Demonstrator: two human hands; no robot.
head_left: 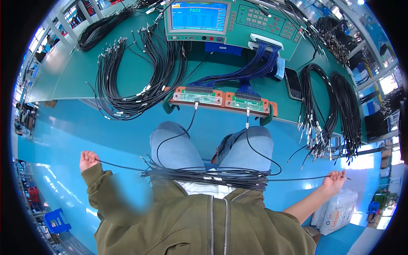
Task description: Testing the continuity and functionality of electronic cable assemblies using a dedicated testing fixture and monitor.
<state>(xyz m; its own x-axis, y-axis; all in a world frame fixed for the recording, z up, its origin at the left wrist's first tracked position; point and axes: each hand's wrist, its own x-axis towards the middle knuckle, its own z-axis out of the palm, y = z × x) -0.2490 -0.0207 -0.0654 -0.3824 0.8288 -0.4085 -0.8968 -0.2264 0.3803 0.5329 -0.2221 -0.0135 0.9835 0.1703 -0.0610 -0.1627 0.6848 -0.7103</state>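
Note:
A bundle of black cables (pixel 212 176) lies across my lap. Out to the left, my left hand (pixel 89 159) is closed on a black cable (pixel 121 165) that stretches from the bundle. Far to the right, my right hand (pixel 334 179) pinches another stretch of black cable (pixel 297 179), its end sticking out past the fingers. Ahead of my knees, two green test boards (pixel 197 98) sit on an orange fixture (pixel 272 109) at the table edge. One cable plug (pixel 196 105) is in the left board, and a second plug (pixel 248 112) is in the right one.
A green tester with a lit screen (pixel 199 18) stands at the back, joined to the fixture by blue wires (pixel 238 70). Coiled black cables (pixel 140 80) lie on the table's left; more bundles (pixel 323 97) hang over its right edge beside a phone (pixel 293 83). A white package (pixel 340 212) is at lower right.

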